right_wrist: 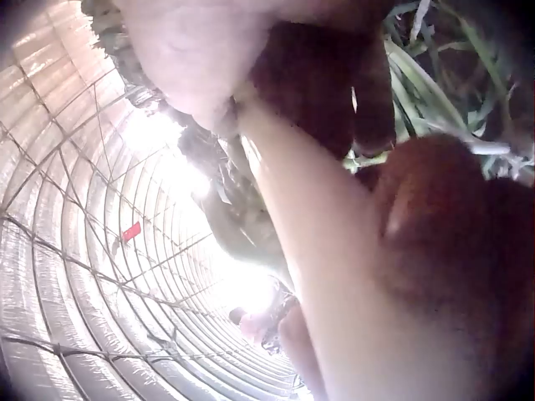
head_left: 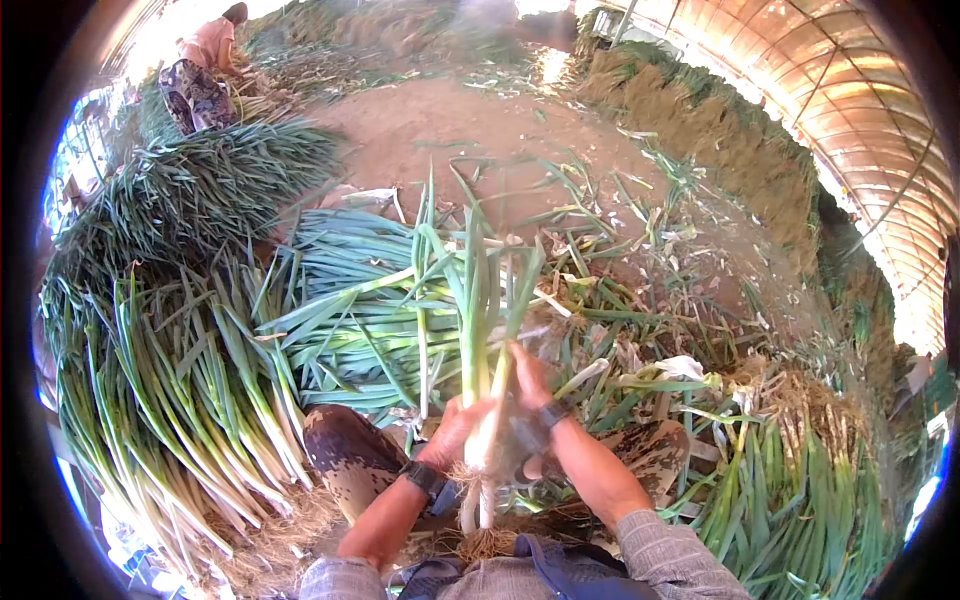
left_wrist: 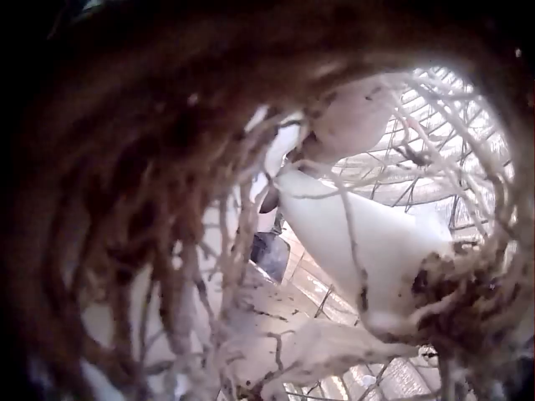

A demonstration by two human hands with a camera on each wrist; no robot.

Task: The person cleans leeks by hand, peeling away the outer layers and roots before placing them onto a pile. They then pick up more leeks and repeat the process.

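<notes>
In the head view my left hand [head_left: 455,432] grips a few long green onions [head_left: 478,370] around their white shanks. Their leaves point up and away, and their roots [head_left: 485,543] hang toward my lap. On the right side of the same stalks, my right hand [head_left: 531,378] pinches one, thumb and fingers near where white turns green. The right wrist view shows a pale shank [right_wrist: 318,242] between its fingers [right_wrist: 426,205]. Stringy roots fill much of the left wrist view, close to the camera, with a white shank [left_wrist: 351,242] behind them.
Upright green onions [head_left: 190,400] lean in rows at my left. A pile of them [head_left: 350,260] lies ahead, and a bundle [head_left: 790,480] with roots uppermost is at right. Trimmed leaves [head_left: 620,300] litter the soil [head_left: 430,130]. Another person [head_left: 205,65] bends at far left.
</notes>
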